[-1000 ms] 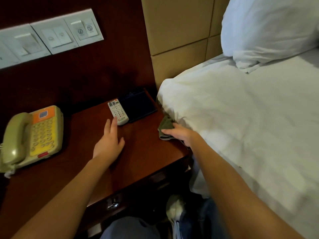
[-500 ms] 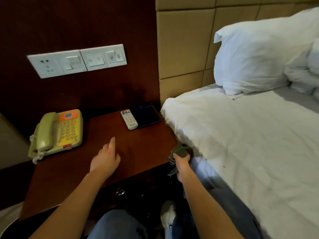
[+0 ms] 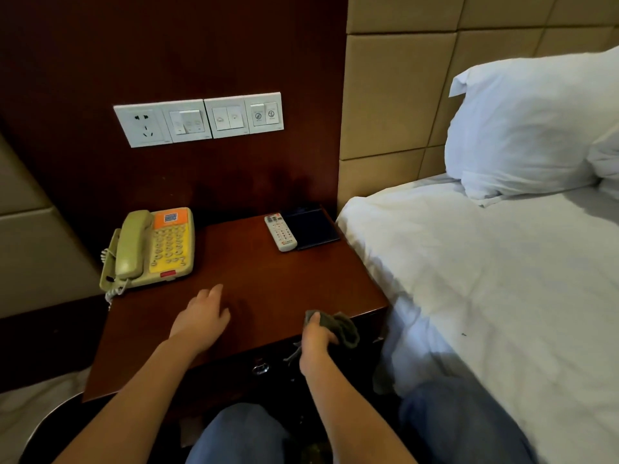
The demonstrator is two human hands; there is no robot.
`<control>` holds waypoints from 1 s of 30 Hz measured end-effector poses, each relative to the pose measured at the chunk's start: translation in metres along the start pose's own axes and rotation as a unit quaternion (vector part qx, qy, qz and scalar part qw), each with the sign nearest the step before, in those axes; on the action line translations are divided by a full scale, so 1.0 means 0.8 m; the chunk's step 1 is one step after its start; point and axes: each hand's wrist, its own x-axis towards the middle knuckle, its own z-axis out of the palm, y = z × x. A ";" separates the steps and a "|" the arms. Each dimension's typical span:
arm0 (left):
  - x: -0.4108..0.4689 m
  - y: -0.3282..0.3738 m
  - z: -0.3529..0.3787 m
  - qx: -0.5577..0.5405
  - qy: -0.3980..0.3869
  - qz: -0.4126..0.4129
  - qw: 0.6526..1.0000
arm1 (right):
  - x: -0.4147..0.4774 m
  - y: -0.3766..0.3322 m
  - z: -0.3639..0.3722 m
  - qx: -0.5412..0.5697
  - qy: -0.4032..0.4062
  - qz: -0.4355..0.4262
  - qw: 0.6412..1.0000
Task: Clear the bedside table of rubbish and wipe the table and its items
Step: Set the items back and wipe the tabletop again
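hands: two, both bare, coming in from the near edge
left hand (image 3: 201, 316): palm down over the near middle of the bedside table (image 3: 254, 279), fingers loose and spread a bit, holding nothing. Can't tell if it actually touches the wood
right hand (image 3: 315, 339): fingers curled tight round one cloth (image 3: 341, 326), at the table's near right front edge
cloth: one, grey-green, bunched up, with a bit hanging down below the hand in front of the drawer
table: one, dark reddish wood, with three items on top and no rubbish that I can spot
telephone (image 3: 157, 249): one, beige with yellow and orange on its face, handset on the cradle, far left of the table
remote (image 3: 280, 232): one, white, far right, lying flat
dark pad (image 3: 310, 227): one flat dark rectangle touching the remote's right side, in the far right corner. Not sure what it is
drawer pull (image 3: 260, 368): one metal ring on the table front, between the two forearms
wall plates (image 3: 199, 119): four in a row above the table, one socket on the left and three switch plates
bed (image 3: 502, 279): one, white sheets, right of the table
pillow (image 3: 529, 128): one full white one at the far end, plus the edge of a second at the far right
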 end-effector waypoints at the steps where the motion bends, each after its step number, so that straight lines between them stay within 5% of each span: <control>1: 0.003 0.006 0.002 0.000 -0.002 0.007 1.000 | -0.023 -0.012 -0.014 -0.007 0.028 -0.030 0.999; 4: 0.011 0.025 0.009 -0.006 -0.002 0.034 0.999 | 0.018 -0.024 -0.032 0.011 0.039 -0.005 0.999; 9: 0.023 0.053 0.023 0.007 -0.003 0.082 0.997 | 0.029 -0.048 -0.065 -0.142 0.151 -0.135 0.969; 14: 0.029 0.073 0.020 0.027 -0.018 0.100 0.994 | 0.017 -0.067 -0.071 -0.433 0.152 -0.199 0.866; 17: 0.029 0.076 0.014 0.045 -0.013 0.106 0.993 | 0.019 -0.068 -0.073 -0.569 0.116 -0.247 0.776; 20: 0.028 0.068 0.008 0.066 -0.011 0.091 0.994 | 0.005 -0.070 -0.056 -0.681 0.002 -0.337 0.650; 23: 0.021 0.054 0.003 0.096 -0.022 0.064 0.993 | -0.020 -0.060 -0.016 -0.729 -0.133 -0.368 0.562; 27: 0.016 0.045 0.008 0.062 -0.016 0.062 0.996 | -0.035 -0.058 -0.004 -0.673 -0.205 -0.456 0.545; 30: 0.022 0.058 0.032 0.017 0.002 0.079 0.997 | -0.026 -0.073 -0.017 -0.640 -0.152 -0.528 0.536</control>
